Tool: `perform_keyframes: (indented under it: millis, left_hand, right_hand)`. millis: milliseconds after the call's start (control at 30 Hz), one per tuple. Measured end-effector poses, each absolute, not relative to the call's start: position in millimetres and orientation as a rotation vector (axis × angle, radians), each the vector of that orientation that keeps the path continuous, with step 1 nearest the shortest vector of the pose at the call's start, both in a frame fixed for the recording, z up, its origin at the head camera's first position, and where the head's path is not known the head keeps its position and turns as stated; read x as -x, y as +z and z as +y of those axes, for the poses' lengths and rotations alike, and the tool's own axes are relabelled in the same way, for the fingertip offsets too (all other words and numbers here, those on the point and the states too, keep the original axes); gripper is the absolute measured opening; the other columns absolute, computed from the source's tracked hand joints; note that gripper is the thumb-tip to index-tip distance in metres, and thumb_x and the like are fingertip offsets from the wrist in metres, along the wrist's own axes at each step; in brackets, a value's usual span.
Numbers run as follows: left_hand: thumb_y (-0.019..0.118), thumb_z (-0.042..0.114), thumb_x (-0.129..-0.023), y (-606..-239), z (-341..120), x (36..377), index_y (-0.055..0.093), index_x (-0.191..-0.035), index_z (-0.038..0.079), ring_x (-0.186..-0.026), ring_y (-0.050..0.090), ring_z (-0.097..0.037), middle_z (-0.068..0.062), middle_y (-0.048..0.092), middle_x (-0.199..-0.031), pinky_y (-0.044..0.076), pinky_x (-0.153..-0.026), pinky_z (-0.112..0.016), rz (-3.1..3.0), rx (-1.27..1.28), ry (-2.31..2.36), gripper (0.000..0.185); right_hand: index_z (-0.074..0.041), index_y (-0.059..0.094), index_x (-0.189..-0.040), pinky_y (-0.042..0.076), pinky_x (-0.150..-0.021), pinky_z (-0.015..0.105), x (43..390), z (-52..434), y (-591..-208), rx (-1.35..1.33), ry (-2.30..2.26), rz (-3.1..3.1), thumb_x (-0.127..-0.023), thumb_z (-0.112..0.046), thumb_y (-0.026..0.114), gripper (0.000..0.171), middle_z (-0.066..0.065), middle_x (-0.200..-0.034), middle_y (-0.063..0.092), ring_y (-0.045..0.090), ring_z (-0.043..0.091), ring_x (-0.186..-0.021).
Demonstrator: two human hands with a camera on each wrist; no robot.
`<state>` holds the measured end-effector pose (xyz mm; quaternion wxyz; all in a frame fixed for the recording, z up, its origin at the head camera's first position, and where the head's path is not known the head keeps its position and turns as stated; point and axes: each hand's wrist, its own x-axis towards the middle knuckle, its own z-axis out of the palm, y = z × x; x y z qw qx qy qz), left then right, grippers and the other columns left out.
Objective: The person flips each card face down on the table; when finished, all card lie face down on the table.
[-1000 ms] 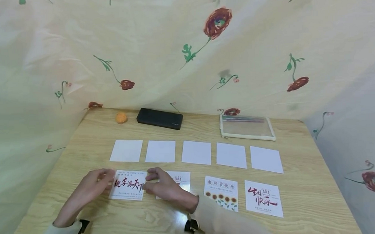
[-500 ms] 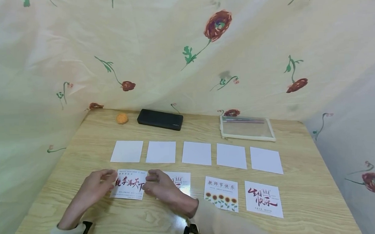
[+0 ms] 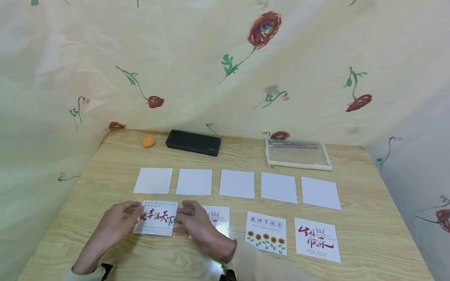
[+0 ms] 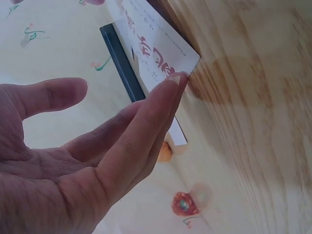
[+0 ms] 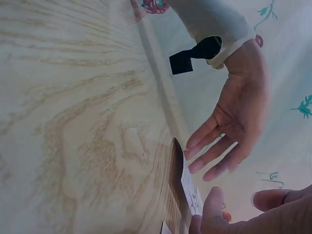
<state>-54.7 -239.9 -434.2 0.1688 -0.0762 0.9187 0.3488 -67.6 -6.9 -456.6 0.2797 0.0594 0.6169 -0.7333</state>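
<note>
Red-lettered card (image 3: 156, 217) at near-left of the table (image 3: 369, 218) — my left hand (image 3: 114, 223) and right hand (image 3: 195, 224), fingers straight, touch its side edges — even light pressure so it doesn't buckle or skew.

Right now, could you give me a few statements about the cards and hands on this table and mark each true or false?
1. Five blank white cards lie in a row behind the printed ones. True.
2. Both hands touch the red-lettered card. True: the left hand is at its left edge, the right hand at its right.
3. The sunflower card is in the right hand. False: it lies untouched on the table.
4. The orange ball sits on the black case. False: it lies beside it, apart.
5. The clear pouch lies at the front edge of the table. False: it is at the back, near the curtain.
</note>
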Motion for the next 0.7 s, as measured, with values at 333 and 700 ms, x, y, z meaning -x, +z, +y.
perform_keyframes:
  millis: [333, 700]
  left_hand:
    - [0.053, 0.044, -0.108, -433, -228, 55, 0.058, -0.143, -0.003, -0.126, 0.063, -0.048, -0.026, 0.065, -0.139, 0.054, -0.099, -0.060, 2.635, 0.147, 0.997, 0.059]
    - [0.049, 0.056, -0.107, -431, -201, 55, 0.054, -0.150, 0.007, -0.121, 0.067, -0.036, -0.021, 0.060, -0.148, 0.061, -0.092, -0.046, 2.457, 0.061, 1.195, 0.066]
  right_hand:
    - [0.006, 0.053, -0.142, 0.062, -0.095, 0.036, 73, -3, -459, -0.083, -1.971, 1.654, -0.094, 0.004, 0.061, 0.048, 0.022, -0.131, 0.067, 0.071, 0.026, -0.112]
    - [0.005, 0.060, -0.134, 0.063, -0.093, 0.035, 81, 0, -465, -0.005, -1.904, 1.681, -0.101, -0.012, 0.066, 0.038, 0.019, -0.124, 0.069, 0.073, 0.022, -0.105]
